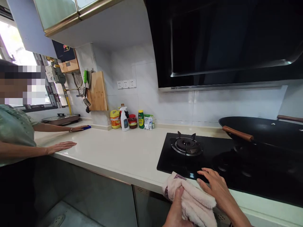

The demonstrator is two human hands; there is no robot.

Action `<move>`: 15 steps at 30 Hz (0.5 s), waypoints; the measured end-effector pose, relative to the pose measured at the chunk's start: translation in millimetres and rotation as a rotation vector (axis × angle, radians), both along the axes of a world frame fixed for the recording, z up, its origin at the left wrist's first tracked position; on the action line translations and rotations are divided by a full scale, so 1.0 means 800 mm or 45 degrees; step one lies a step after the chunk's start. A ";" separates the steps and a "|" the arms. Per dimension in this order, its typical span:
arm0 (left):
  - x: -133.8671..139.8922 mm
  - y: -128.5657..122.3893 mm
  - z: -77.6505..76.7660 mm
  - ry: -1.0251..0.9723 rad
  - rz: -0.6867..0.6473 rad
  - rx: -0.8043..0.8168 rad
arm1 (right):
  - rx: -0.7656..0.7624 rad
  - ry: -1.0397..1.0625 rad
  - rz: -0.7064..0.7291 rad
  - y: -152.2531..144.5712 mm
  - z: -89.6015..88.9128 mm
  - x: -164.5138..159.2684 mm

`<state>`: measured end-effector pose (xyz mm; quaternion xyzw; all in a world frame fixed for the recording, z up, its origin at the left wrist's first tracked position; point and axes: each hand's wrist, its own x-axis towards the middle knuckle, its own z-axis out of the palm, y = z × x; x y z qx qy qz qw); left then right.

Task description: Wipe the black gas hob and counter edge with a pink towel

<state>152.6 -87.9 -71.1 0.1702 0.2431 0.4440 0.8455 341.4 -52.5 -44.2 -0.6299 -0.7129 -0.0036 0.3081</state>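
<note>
While the left hand [174, 208] is closed around a pale pink towel [196, 201], thumb on top, the right hand [217, 189] is empty, its fingers spread just right of that grip. Towel bunched; long axis slants from beyond the thumb down and rightward. Black gas cooktop [184, 164] lies ahead and right of the grip. Right hand is nearer, fingertips at its front edge; contact: cannot tell. Burner [187, 145] farther out, wok [258, 126] well to the right.

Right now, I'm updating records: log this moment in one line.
left hand: holds pink towel; right hand: open, at cooktop edge; wok: cooktop's right side
</note>
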 end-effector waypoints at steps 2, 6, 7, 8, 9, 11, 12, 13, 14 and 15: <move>-0.008 0.001 0.010 -0.039 0.030 -0.130 | -0.008 0.003 0.006 0.000 0.001 0.000; -0.046 0.001 0.033 -0.127 0.121 -0.299 | -0.036 0.024 -0.013 0.003 -0.002 0.001; -0.059 0.001 0.039 -0.146 0.172 -0.317 | -0.044 0.030 -0.015 0.004 -0.003 0.001; -0.072 0.002 0.043 -0.155 0.228 -0.331 | -0.050 0.036 -0.013 0.004 -0.003 0.000; -0.087 0.004 0.047 -0.147 0.286 -0.343 | -0.051 0.041 -0.008 0.003 -0.003 0.000; -0.117 0.010 0.051 -0.085 0.401 -0.344 | -0.049 0.051 -0.002 0.002 -0.002 -0.001; -0.134 0.014 0.051 -0.041 0.469 -0.324 | -0.047 0.058 -0.002 0.001 -0.001 -0.002; -0.150 0.019 0.051 0.007 0.543 -0.293 | -0.043 0.064 -0.001 0.000 0.000 -0.003; -0.167 0.024 0.050 0.057 0.621 -0.254 | -0.038 0.068 -0.004 0.000 0.000 -0.003; -0.183 0.029 0.049 0.103 0.702 -0.214 | -0.034 0.068 -0.007 0.000 0.001 -0.003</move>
